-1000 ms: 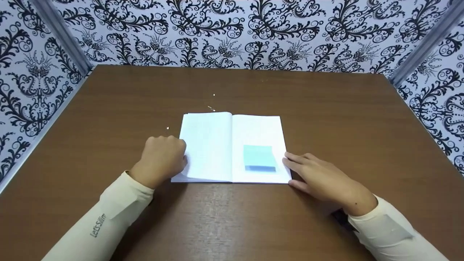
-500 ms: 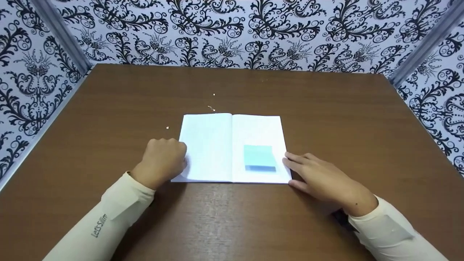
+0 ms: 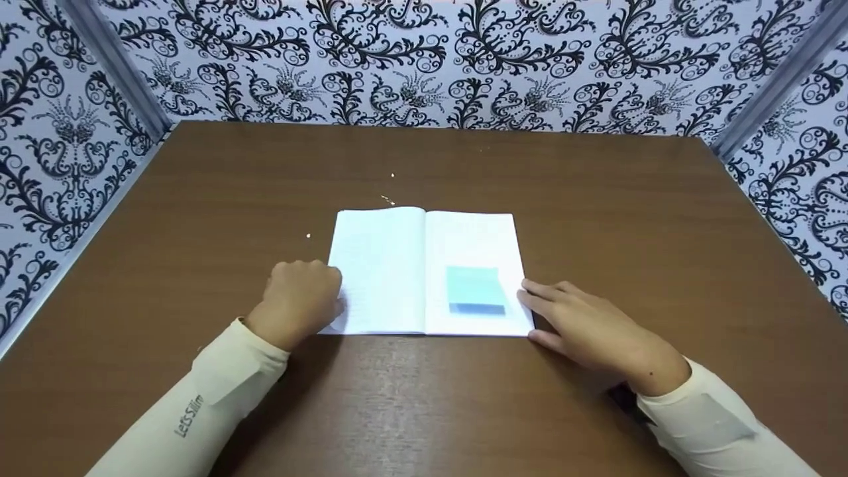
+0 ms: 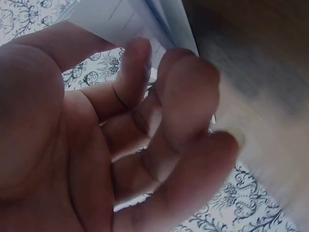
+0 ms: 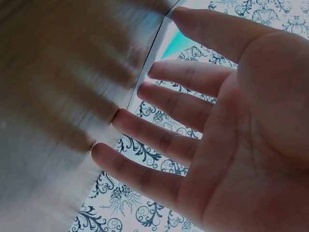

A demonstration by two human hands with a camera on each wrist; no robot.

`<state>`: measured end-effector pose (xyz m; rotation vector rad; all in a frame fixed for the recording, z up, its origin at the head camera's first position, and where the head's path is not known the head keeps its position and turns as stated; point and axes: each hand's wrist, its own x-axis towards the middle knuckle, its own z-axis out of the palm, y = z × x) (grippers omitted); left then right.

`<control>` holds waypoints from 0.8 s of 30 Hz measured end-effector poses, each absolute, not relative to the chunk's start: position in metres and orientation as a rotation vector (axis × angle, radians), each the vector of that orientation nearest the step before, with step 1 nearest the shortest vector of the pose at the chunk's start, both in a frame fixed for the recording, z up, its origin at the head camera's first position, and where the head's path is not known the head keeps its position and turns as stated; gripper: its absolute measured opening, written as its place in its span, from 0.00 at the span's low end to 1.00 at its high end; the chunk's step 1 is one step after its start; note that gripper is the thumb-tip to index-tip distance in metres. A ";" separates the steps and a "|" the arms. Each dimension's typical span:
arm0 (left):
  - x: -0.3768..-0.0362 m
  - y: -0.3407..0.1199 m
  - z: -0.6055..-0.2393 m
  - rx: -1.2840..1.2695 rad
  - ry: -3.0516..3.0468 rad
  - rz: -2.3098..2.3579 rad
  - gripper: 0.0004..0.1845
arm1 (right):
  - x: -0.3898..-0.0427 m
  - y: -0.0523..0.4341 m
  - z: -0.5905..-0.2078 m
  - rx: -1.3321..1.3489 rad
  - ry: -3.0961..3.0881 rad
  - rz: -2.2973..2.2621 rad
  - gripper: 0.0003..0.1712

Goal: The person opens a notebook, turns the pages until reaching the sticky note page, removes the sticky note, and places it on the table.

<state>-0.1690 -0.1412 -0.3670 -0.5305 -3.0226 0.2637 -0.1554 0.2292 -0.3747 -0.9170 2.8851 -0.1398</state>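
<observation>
Left hand (image 3: pixel 301 298), sleeve (image 3: pixel 199 397) marked "LetsSlim", curls its grip on the notebook (image 3: pixel 424 271) pages' left edge; right hand (image 3: pixel 589 324) rests flat, fingers straight, at its right edge.

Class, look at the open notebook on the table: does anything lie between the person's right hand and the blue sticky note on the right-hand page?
Nothing visible does. The right hand rests at the notebook's right edge, fingers straight, and only bare white page separates its fingertips from the blue sticky note. The left hand is curled at the opposite edge, away from that path.
</observation>
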 end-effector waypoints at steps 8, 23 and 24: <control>-0.154 -0.120 -0.361 -0.524 -2.748 0.158 0.20 | -0.155 0.229 -0.376 -0.934 2.893 -0.114 0.33; -0.167 -0.065 -0.356 -0.704 -2.583 -0.080 0.16 | -0.156 0.230 -0.372 -0.943 2.871 -0.124 0.33; -0.168 -0.062 -0.357 -0.718 -2.600 -0.067 0.17 | -0.156 0.230 -0.371 -0.939 2.870 -0.123 0.33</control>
